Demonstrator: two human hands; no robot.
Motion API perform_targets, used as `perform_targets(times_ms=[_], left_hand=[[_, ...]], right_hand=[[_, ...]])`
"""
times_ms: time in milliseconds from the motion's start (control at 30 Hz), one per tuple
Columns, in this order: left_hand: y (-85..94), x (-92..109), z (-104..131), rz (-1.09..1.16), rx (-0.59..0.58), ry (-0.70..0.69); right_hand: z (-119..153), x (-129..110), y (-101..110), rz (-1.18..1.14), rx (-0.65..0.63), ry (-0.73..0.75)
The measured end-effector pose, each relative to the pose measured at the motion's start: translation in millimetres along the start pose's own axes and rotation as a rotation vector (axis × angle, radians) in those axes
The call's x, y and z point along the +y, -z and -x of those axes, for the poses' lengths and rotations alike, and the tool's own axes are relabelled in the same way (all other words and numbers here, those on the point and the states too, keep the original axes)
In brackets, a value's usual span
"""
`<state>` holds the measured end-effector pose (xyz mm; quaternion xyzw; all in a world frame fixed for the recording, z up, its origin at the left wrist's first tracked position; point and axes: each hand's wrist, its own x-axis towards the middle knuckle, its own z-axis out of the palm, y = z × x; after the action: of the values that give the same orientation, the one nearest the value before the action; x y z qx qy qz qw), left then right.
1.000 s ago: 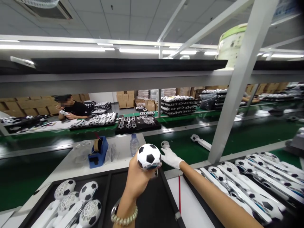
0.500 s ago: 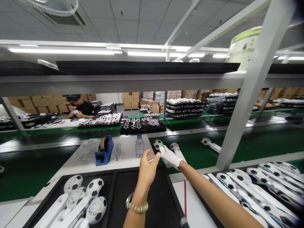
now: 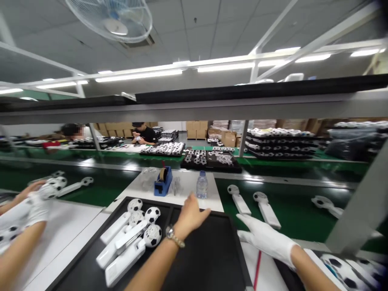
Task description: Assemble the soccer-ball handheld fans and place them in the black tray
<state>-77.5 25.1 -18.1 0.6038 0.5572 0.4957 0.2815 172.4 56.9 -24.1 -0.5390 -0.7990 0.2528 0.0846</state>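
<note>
My bare left hand (image 3: 191, 217), with a watch and a beaded bracelet at the wrist, is over the black tray (image 3: 209, 246) with its fingers apart and nothing in them. My right hand (image 3: 263, 238) wears a white glove; its thumb and fingers are spread with nothing between them, beside the tray's right edge. Just beyond it, a white-handled football-headed piece (image 3: 239, 200) and a similar piece (image 3: 267, 210) lie on the green belt (image 3: 291, 202). Several football-headed pieces (image 3: 130, 238) lie in the tray's left part.
A blue tape dispenser (image 3: 163, 182) and a water bottle (image 3: 202, 185) stand behind the tray. At the left, another person's gloved hand (image 3: 38, 208) is among similar pieces. A metal post (image 3: 357, 206) rises at the right.
My right hand has let go of the football-headed piece, which now lies on the belt, and has drawn back toward me. My hands are farther apart. The view has turned left.
</note>
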Motion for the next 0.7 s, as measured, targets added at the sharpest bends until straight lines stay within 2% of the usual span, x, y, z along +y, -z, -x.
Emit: perform_targets(times_ms=[100,200,300,367,467,600,700], left_hand=[[58.5,-32,22,-0.291,0.101,0.054],[113.6,-53,64,-0.515,0.072,0.098],[144.7,-64,100,-0.723,-0.014,0.161],[148.5,-68,112,-0.921,-0.062,0.194],[137.1,-73,111,-1.157,-0.094,0.207],[122.6,-87,107,-1.352,-0.040,0.208],[124.9,-98,115,-1.420,-0.032,0.169]], right_hand=[[13,11,5,-0.059,-0.013,0.064],[19,20,6,-0.099,0.050,0.097],[21,21,7,-0.138,0.099,0.085],[25,16,10,-0.152,0.097,0.058],[36,6,17,-0.127,0.063,0.026],[52,2,28,-0.081,0.028,-0.017],[58,4,36,-0.070,0.016,-0.003]])
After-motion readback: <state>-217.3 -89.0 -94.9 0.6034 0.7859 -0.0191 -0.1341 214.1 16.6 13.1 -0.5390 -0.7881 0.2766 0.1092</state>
